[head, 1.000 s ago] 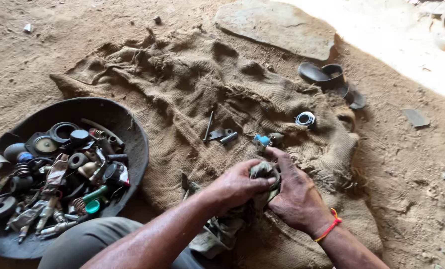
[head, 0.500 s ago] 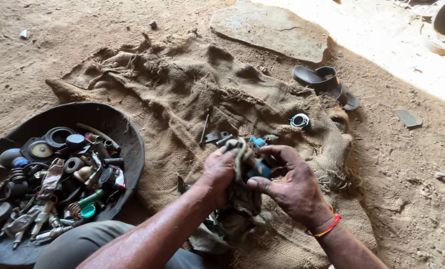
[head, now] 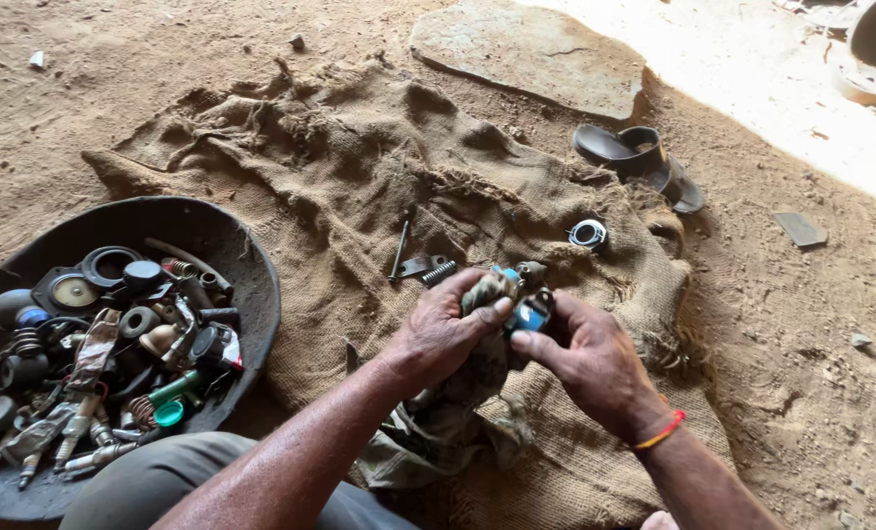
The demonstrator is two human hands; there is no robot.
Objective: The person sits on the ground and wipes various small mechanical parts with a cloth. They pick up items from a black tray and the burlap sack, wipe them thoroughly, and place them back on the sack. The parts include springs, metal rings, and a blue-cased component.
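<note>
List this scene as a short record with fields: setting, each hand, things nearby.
setting: dirt ground with a burlap sack spread on it
left hand: grips a dirty rag wrapped against a small metal part
right hand: holds the small metal part, which has blue on it
left of the hands: black basin full of springs, caps and other parts
on the sack: ring, bolt
beyond: black sandal, flat stone
</note>
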